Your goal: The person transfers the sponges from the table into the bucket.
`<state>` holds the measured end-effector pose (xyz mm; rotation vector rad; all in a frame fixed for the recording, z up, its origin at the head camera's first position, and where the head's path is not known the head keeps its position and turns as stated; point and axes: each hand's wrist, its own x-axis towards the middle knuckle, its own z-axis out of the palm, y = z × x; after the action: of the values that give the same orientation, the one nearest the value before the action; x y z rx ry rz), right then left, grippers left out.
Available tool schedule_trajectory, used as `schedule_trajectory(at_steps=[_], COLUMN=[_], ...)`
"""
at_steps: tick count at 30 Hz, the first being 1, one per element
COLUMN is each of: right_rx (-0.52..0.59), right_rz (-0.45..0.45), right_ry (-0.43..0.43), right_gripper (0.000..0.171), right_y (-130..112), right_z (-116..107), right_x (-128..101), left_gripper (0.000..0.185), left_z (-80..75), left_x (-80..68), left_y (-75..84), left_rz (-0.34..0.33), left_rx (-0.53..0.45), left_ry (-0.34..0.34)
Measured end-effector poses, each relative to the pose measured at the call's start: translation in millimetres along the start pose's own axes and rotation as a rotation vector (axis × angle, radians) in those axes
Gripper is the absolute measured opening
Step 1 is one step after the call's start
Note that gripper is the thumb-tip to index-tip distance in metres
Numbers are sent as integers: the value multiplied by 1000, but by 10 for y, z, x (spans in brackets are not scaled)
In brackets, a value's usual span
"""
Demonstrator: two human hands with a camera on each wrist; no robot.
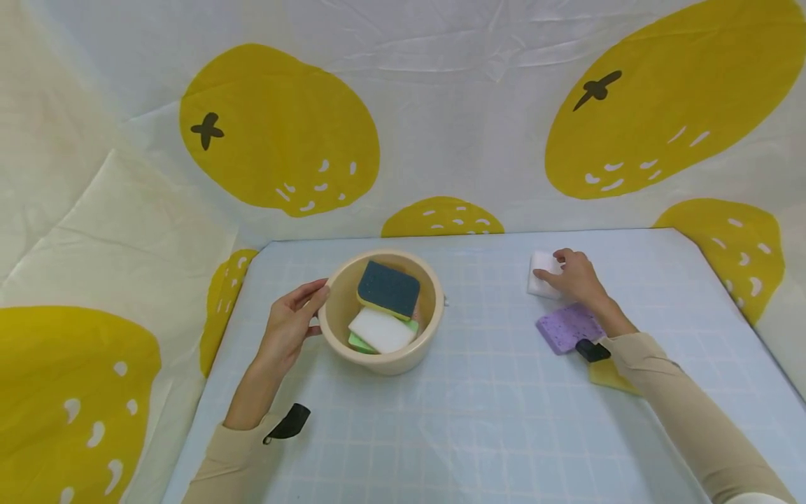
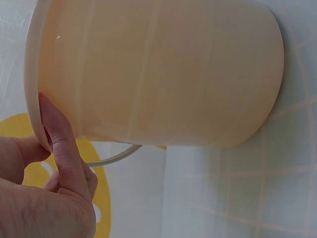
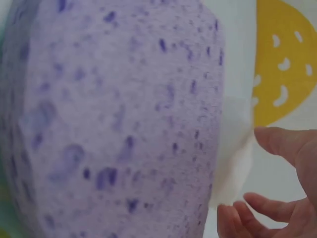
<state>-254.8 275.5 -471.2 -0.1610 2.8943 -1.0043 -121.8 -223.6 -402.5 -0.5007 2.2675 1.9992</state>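
Now the left hand (image 1: 291, 323) grips the rim of the bowl (image 1: 352, 339) mid-table, three sponges inside, while the right hand (image 1: 576, 276) closes its fingers on a white sponge (image 1: 540, 274) beside the purple sponge (image 1: 567, 327).

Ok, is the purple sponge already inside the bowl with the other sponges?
No, the purple sponge lies on the table beside the right hand, well apart from the bowl.
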Motion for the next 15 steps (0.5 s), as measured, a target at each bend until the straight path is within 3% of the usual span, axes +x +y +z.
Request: schedule_trajectory(at_steps=[10,15], right_rx=[-21,-26], right_rz=[154,153], right_ry=[-41,-59], right_gripper=[89,87], right_y=[73,78], right_z=[47,46], right_x=[-32,-10], left_gripper=[51,53], left_z=[11,10], left_x=[7,5], left_y=[-26,-18], left_rz=[45,42], left_rx=[-44,-49], left_ry=[-4,-4])
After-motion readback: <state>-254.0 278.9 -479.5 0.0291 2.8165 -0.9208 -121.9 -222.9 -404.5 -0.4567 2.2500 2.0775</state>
